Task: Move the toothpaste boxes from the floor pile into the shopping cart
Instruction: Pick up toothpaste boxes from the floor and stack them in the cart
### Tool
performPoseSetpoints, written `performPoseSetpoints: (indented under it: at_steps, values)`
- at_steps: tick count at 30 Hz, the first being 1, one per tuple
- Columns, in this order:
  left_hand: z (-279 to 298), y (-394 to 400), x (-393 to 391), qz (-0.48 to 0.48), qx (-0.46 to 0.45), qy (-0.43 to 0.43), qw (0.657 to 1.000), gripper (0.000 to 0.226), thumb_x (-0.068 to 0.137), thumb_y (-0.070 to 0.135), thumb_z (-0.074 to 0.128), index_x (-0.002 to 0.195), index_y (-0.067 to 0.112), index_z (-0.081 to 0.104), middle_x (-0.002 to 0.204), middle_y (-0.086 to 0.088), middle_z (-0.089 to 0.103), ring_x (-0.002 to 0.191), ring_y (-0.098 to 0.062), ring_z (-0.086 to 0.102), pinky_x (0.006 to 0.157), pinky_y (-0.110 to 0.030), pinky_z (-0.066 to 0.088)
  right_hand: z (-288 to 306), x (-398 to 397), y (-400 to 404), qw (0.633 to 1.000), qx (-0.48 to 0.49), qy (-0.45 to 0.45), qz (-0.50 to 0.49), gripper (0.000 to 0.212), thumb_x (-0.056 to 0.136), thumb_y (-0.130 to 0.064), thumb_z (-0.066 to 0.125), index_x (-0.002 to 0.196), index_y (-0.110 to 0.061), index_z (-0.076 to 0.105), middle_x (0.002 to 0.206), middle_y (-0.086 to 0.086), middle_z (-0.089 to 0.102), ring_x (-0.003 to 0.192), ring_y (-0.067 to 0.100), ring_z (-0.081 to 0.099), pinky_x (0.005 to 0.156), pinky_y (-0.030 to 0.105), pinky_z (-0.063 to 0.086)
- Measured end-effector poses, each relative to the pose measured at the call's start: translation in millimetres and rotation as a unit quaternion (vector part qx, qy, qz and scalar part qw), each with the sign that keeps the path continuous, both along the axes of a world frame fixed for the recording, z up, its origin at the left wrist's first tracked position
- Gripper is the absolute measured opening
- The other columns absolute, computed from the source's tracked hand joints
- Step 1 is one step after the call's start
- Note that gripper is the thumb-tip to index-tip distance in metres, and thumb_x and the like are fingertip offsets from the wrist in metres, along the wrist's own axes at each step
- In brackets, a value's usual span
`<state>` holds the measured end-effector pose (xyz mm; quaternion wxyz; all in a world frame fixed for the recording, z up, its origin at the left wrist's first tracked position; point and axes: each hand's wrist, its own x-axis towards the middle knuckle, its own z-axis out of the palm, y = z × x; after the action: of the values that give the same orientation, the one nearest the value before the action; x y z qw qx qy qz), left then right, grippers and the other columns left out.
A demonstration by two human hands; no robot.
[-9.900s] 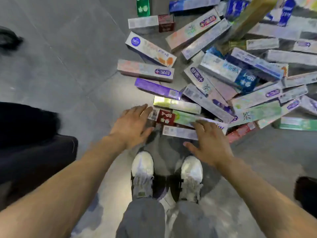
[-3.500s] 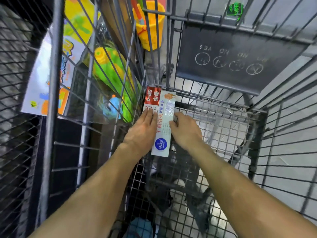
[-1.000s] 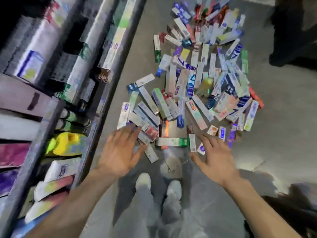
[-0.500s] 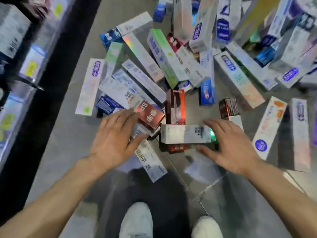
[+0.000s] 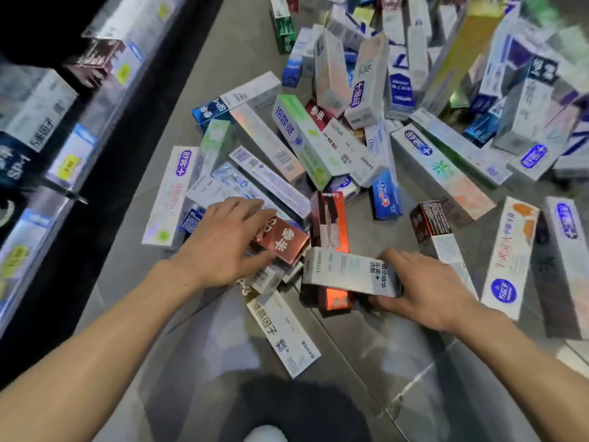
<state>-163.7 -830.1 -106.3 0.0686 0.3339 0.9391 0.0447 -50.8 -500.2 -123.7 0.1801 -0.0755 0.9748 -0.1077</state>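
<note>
A big pile of toothpaste boxes point(image 5: 318, 154) covers the grey floor ahead of me. My left hand point(image 5: 223, 240) lies over the left end of a copper-red box point(image 5: 282, 242) at the pile's near edge, fingers on top and thumb along its near side. My right hand point(image 5: 424, 288) grips the right end of a white box with dark print point(image 5: 344, 271), fingers over the top and thumb underneath. That white box lies across a shiny red box point(image 5: 330, 218). The shopping cart is out of view.
A store shelf point(image 5: 63, 100) with boxed goods and yellow price tags runs along the left. A white box point(image 5: 283, 333) lies alone on the tiles near my feet. The toe of my shoe point(image 5: 264, 435) shows at the bottom edge.
I have leaned closer to the pile. Both hands, which hovered open over the near boxes, have come down: the left onto the copper-red box, the right round the white box's end.
</note>
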Motion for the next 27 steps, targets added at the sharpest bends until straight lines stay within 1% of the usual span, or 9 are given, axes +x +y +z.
performPoseSetpoints:
  at_steps: [4,6,10,12,14,16,19,23,27]
  values:
    - [12,9,-31,-0.029,-0.102,-0.074,0.992,0.102,0.069,0.090,0.037,0.152,0.030,0.035,0.152,0.002,0.045,0.143,-0.025,0.035,0.116,-0.047,0.026,-2,13,-6,0.991,-0.096,-0.034,-0.084,0.062,0.067,-0.080,0.055,0.097,-0.030,0.035,0.084,-0.003,0.063,0.074,0.017,0.061,0.064,0.042,0.051]
    - [17,12,-44,-0.049,-0.146,-0.096,0.983,0.102,0.065,0.091,0.042,0.149,0.033,0.038,0.146,0.006,0.049,0.137,-0.020,0.041,0.114,-0.043,0.027,-2,17,-8,0.979,-0.153,-0.041,-0.132,0.059,0.069,-0.072,0.067,0.093,-0.031,0.033,0.080,-0.004,0.063,0.068,0.013,0.060,0.060,0.040,0.050]
    - [24,31,-51,-0.105,-0.188,-0.082,0.973,0.072,0.069,0.075,0.066,0.123,0.030,0.051,0.112,0.008,0.061,0.099,-0.017,0.057,0.087,-0.036,0.048,5,19,-13,0.944,-0.243,-0.044,-0.220,0.055,0.072,-0.059,0.079,0.096,-0.033,0.036,0.091,-0.010,0.063,0.078,0.008,0.062,0.063,0.031,0.052]
    - [26,41,-49,-0.114,-0.185,-0.069,0.974,0.063,0.069,0.071,0.069,0.108,0.027,0.044,0.095,0.009,0.058,0.085,-0.018,0.057,0.074,-0.035,0.049,9,18,-17,0.913,-0.305,-0.060,-0.265,0.053,0.073,-0.049,0.083,0.102,-0.035,0.041,0.102,-0.014,0.063,0.085,0.002,0.063,0.064,0.020,0.051]
    - [33,46,-49,-0.096,-0.127,-0.074,0.984,0.059,0.073,0.064,0.070,0.098,0.027,0.031,0.083,0.008,0.054,0.073,-0.019,0.055,0.066,-0.037,0.050,11,15,-22,0.870,-0.384,-0.067,-0.301,0.060,0.071,-0.046,0.087,0.113,-0.038,0.045,0.108,-0.012,0.067,0.090,-0.001,0.066,0.071,0.019,0.054]
    - [45,52,-53,-0.046,-0.015,-0.114,0.992,0.057,0.077,0.056,0.073,0.096,0.025,0.029,0.079,0.006,0.055,0.067,-0.015,0.055,0.061,-0.036,0.050,18,9,-26,0.828,-0.449,-0.067,-0.328,0.069,0.067,-0.049,0.088,0.122,-0.032,0.050,0.114,-0.008,0.071,0.096,0.003,0.069,0.081,0.029,0.057]
    - [73,63,-52,0.049,0.160,-0.141,0.976,0.058,0.079,0.051,0.078,0.100,0.024,0.031,0.088,0.008,0.056,0.074,-0.009,0.058,0.059,-0.027,0.046,43,-1,-34,0.772,-0.526,-0.056,-0.352,0.058,0.072,-0.040,0.082,0.123,-0.025,0.058,0.112,-0.005,0.075,0.098,0.013,0.073,0.085,0.038,0.057]
    - [115,87,-39,0.157,0.343,-0.170,0.910,0.066,0.075,0.049,0.083,0.108,0.018,0.034,0.096,0.011,0.065,0.085,-0.004,0.066,0.072,-0.028,0.055,91,-7,-41,0.731,-0.566,-0.040,-0.379,0.046,0.082,-0.033,0.077,0.123,-0.022,0.060,0.108,-0.003,0.076,0.096,0.017,0.074,0.084,0.037,0.056]
    - [168,115,-16,0.283,0.446,-0.235,0.816,0.056,0.083,0.048,0.077,0.113,0.021,0.038,0.094,0.012,0.069,0.083,-0.005,0.069,0.074,-0.032,0.053,165,-9,-41,0.713,-0.582,-0.030,-0.391,0.045,0.080,-0.037,0.076,0.119,-0.022,0.061,0.101,-0.005,0.077,0.090,0.014,0.074,0.080,0.032,0.055]
